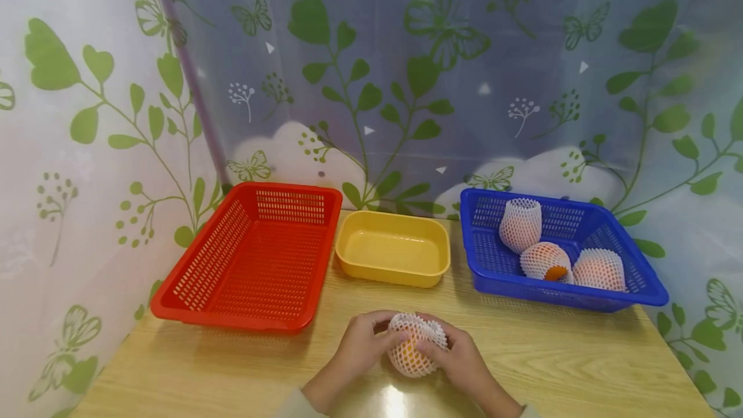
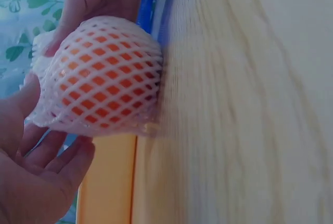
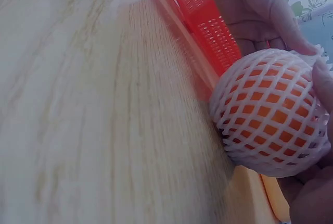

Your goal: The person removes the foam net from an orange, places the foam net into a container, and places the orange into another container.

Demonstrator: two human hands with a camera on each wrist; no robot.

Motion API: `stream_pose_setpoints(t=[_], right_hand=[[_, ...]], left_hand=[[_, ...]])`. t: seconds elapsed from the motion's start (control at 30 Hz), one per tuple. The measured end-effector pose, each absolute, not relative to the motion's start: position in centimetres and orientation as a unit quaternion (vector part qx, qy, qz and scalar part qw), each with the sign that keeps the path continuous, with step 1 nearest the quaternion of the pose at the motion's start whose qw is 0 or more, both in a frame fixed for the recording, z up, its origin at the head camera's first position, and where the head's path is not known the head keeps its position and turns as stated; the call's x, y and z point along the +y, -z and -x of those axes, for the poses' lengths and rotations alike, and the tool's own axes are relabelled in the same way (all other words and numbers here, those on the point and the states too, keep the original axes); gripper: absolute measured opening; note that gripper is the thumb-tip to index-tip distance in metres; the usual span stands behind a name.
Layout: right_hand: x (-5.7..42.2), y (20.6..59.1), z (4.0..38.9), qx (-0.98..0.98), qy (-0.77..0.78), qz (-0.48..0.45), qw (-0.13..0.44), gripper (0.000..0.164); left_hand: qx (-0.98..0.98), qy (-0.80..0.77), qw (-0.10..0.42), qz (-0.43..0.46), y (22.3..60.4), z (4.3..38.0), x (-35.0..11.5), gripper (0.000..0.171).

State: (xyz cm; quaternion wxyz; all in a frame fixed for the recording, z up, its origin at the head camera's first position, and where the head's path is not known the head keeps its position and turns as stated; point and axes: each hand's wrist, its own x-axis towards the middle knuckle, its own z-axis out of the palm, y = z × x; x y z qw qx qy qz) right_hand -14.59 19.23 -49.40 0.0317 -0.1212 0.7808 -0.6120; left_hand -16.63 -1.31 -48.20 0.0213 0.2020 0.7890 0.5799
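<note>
An orange (image 1: 409, 355) in a white foam net sleeve (image 2: 112, 78) is held between both hands near the front of the table. My left hand (image 1: 362, 342) grips it from the left, thumb on the net near the sleeve's upper edge. From the right, my right hand (image 1: 458, 357) grips the same fruit, its thumb across the front of the net. Orange skin shows through the mesh in both wrist views. The lower side of the orange is close to the tabletop (image 3: 104, 104). Fingers behind the fruit are partly hidden.
A red basket (image 1: 235, 320) stands at the left and a yellow tray (image 1: 389, 273) at the back middle. The blue basket (image 1: 482, 279) at the right holds several net-wrapped fruits (image 1: 520, 228). A patterned curtain (image 1: 371, 82) hangs behind the table.
</note>
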Motion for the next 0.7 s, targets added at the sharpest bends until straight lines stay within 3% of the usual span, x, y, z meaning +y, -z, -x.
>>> stream_pose_setpoints(t=[0.27, 0.5, 0.7], right_hand=[[19.28, 49.47, 14.9, 0.788, 0.605, 0.113, -0.006, 0.033], [18.63, 49.17, 14.78, 0.782, 0.619, 0.06, -0.042, 0.023], [18.6, 49.08, 14.5, 0.776, 0.626, 0.068, -0.032, 0.027]], left_hand=[[0.785, -0.573, 0.071, -0.226, 48.33, 16.4, -1.5, 0.047], [0.776, -0.583, 0.086, -0.226, 48.23, 16.26, -1.15, 0.043], [0.781, -0.582, 0.081, -0.213, 48.36, 16.22, -1.15, 0.04]])
